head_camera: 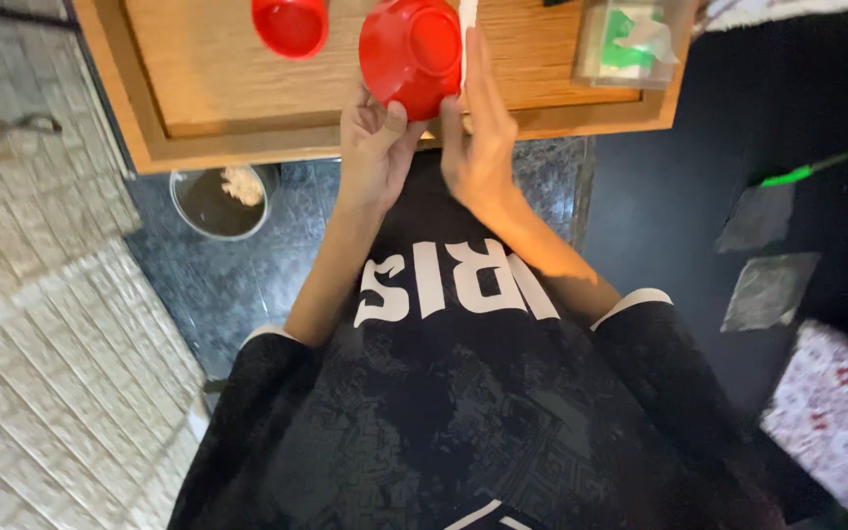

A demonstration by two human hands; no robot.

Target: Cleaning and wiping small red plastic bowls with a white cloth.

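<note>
The person's left hand (377,147) grips a red bowl (412,54), fingers curled up along its rim and thumb pressed on its outer wall, so the bowl is tipped with its base facing the camera. The bowl sits at about twelve o'clock in the view, over the front edge of a wooden table (247,98). The right hand (478,137) stands just to the three o'clock side of the bowl, fingers straight and together, flat against a thin white sheet (466,25) that rises along the bowl's edge; whether the hand pinches the sheet or only rests on it cannot be told.

A second red cup (291,25) stands on the table at about eleven o'clock from the bowl, apart from it. At two o'clock on the table is a clear packet with green and white contents (630,44). Below the table edge, at eight o'clock from the hands, a round metal bin (220,201) rests on the dark stone floor (238,285). A green-tipped stick (817,167) lies at three o'clock, well apart.
</note>
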